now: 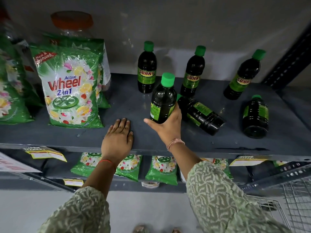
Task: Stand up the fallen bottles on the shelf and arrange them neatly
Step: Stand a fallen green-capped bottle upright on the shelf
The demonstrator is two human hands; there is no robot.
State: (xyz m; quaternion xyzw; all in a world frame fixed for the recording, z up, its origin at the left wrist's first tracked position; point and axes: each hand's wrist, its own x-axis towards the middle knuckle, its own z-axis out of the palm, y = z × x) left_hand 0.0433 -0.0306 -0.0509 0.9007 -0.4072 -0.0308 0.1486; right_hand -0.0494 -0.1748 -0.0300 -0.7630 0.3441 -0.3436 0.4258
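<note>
Far left on the grey metal shelf (218,145) I log a glossy green plastic detergent pouch (70,88), printed with flowers and lemons, standing upright.

My left hand (117,140) lies flat on the shelf's front edge, fingers spread, holding nothing.

My right hand (168,126) is wrapped round the lower body of the held bottle (162,100): dark, almost black-green liquid in smooth clear plastic, bright green ribbed screw cap on top, green label turned sideways. I have it near upright, leaning slightly; whether its base touches the shelf I cannot tell.

Behind it, three matching bottles stand upright in a loose row by the back wall: back-left bottle (147,68), back-middle bottle (193,73) and back-right bottle (244,76), each with a green and yellow label.

Just beside my right hand, the first fallen bottle (200,115) lies on its side, cap towards the held bottle.

Further right, the second fallen bottle (255,116) lies with its round base towards me.
</note>
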